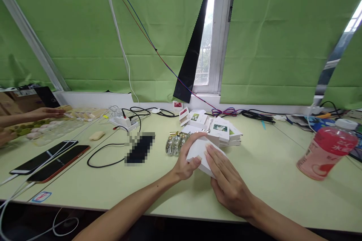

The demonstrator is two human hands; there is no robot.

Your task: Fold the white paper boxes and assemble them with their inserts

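Covering much of the white box (199, 148), the two hands hide its underside and right side; the left hand (187, 158) also screens some silver pieces (169, 147) behind, so their number cannot be told. A dark object (140, 148) is blurred past recognition, and a co-worker's hand (49, 113) reaches in from the left, its arm cut off. The left hand is clamped on the box, thumb on its upper face, fingers around the far edge; the right hand (230, 184) lays its fingers along that face, though whether it grips cannot be told. The box is toward the front edge of the bench (268, 173), near its middle. Two phones (59, 163) lie by the front-left corner, one pink bottle (319, 158) stands toward the right edge, and picture boxes (220, 130) overlap uncountably near the back edge.
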